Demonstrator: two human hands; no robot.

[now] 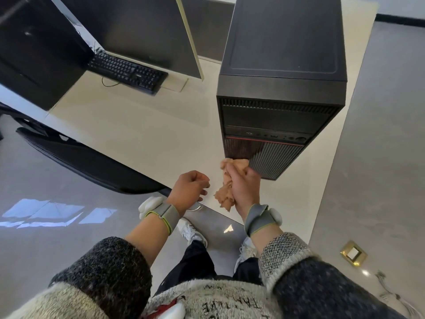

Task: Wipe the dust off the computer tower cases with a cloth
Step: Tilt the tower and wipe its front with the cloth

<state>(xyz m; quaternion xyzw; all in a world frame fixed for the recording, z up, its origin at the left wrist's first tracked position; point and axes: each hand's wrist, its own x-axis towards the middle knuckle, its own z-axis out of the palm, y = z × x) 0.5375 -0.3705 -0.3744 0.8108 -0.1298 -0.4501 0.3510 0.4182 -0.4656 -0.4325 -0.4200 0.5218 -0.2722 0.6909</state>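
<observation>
Head view: tall black metal computer tower case [282,88] upright near front corner of cream desk top [138,134], grille facing person, easy reach. Right hand [245,183] fisted round crumpled peach cloth [224,195], wad touching grille's bottom corner. Left hand [189,187] idle just beside, fingers loosely curled, holding nothing.

The computer tower case [282,88] is black and stands upright on the pale desk [138,134], near its right edge; a thin red line crosses its ribbed front below a row of ports; the cloth [226,192], peach-coloured and crumpled, is bunched in the right hand [246,185], its top at the front's lower left corner.
</observation>
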